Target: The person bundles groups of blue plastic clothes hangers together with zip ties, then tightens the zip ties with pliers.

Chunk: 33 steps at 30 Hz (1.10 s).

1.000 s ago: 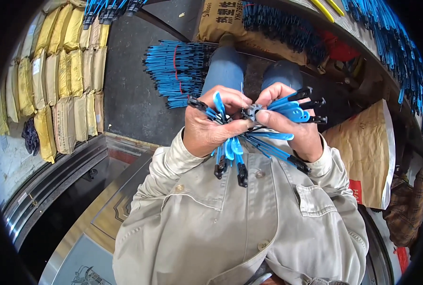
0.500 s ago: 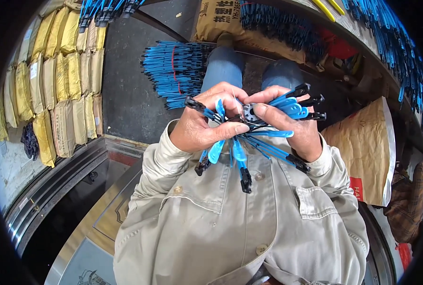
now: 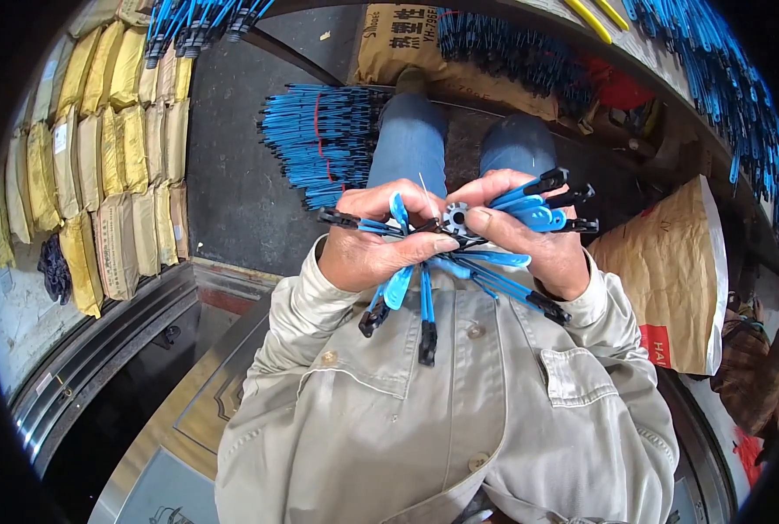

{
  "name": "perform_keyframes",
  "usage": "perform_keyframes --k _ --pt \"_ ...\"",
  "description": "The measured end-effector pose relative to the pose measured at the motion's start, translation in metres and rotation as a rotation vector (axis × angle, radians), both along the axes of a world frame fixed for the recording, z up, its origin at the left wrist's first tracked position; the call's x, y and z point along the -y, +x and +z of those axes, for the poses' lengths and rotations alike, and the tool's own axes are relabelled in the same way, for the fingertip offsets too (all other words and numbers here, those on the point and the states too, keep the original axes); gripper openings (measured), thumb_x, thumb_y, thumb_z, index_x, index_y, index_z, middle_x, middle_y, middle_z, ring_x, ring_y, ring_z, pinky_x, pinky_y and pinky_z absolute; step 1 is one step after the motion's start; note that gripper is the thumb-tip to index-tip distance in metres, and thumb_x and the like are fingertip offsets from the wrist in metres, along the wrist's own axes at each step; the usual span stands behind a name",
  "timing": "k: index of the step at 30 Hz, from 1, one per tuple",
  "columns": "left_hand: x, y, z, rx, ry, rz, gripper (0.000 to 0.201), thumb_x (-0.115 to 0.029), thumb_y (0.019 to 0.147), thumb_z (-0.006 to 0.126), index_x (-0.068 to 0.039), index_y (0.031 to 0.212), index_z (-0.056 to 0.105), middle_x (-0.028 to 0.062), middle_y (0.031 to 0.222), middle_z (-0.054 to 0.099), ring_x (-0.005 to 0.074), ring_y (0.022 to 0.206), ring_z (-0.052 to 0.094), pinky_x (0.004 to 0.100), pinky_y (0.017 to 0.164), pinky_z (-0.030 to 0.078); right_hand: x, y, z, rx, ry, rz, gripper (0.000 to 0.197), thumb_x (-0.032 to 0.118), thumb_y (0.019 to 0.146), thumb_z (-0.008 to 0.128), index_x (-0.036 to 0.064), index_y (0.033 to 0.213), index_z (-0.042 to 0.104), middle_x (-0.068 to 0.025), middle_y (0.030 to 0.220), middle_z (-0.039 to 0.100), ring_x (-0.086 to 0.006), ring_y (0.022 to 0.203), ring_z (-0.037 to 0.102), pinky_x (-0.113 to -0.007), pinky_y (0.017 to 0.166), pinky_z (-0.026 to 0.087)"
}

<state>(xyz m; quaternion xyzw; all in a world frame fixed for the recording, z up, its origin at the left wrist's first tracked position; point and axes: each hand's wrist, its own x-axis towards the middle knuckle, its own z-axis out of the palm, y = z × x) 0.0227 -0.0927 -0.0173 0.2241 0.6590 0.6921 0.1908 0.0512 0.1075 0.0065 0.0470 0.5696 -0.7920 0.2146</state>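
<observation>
A partly built umbrella frame is between my two hands in front of my chest, its blue ribs [image 3: 398,287] with black joints fanning outward. Thumb and fingers of my left hand [image 3: 361,253] pinch the rib ends near the centre. My right hand [image 3: 551,249] grips the frame from the other side, its thumb against a grey notched hub [image 3: 450,225]; several ribs stick out past its fingers. Up from between the hands slants a thin pale wire [image 3: 427,192]. Where it enters the ribs is hidden by my fingers.
A strapped bundle of blue ribs [image 3: 302,144] lies on the floor beyond my left hand. More ribs [image 3: 713,96] hang over the bench at right. Wrapped packages [image 3: 88,175] are stacked at far left. A brown paper sack [image 3: 669,271] stands at right.
Both hands stay on the frame. The left hand and its ribs have shifted slightly down, and the lower ribs have swung a little to the left. The hub remains under the right thumb.
</observation>
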Motion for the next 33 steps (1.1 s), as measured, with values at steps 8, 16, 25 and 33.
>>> perform_keyframes --k 8,16,25,33 --pt "-0.006 0.013 0.009 0.351 0.098 0.2 0.022 -0.005 0.071 0.074 0.0 0.087 0.06 0.0086 0.08 0.063 0.009 0.073 0.058 0.0238 0.063 0.046 -0.002 0.006 -0.011 -0.236 -0.111 0.013 0.04 0.006 0.072 0.072 -0.0032 0.107 0.057 -0.0064 0.09 0.059 -0.012 0.086 0.055 -0.027 0.077 0.045" --pt "0.003 0.005 0.003 -0.121 -0.072 -0.013 0.037 -0.006 0.07 0.073 0.0 0.105 0.064 0.0092 0.081 0.064 0.0132 0.072 0.059 0.0247 0.063 0.046 0.001 0.002 -0.02 -0.579 0.288 -0.059 0.044 0.014 0.063 0.081 0.0021 0.099 0.059 -0.0049 0.085 0.057 -0.0133 0.075 0.056 -0.025 0.067 0.045" --pt "-0.001 0.003 0.012 -0.14 -0.101 -0.058 0.033 -0.006 0.068 0.073 0.0 0.099 0.066 0.011 0.085 0.065 0.0158 0.07 0.06 0.0259 0.064 0.047 -0.009 -0.006 -0.027 -0.679 0.216 0.031 0.032 0.016 0.065 0.079 0.0023 0.087 0.06 -0.0051 0.083 0.057 -0.0149 0.074 0.057 -0.027 0.065 0.046" --pt "-0.004 0.016 0.01 0.069 -0.053 0.019 0.033 -0.006 0.071 0.072 0.002 0.101 0.061 0.0113 0.089 0.065 0.0153 0.079 0.062 0.0257 0.07 0.049 -0.008 0.005 -0.025 -0.56 0.153 -0.041 0.029 0.014 0.067 0.078 0.0006 0.088 0.063 -0.0094 0.083 0.061 -0.0184 0.078 0.057 -0.03 0.067 0.046"
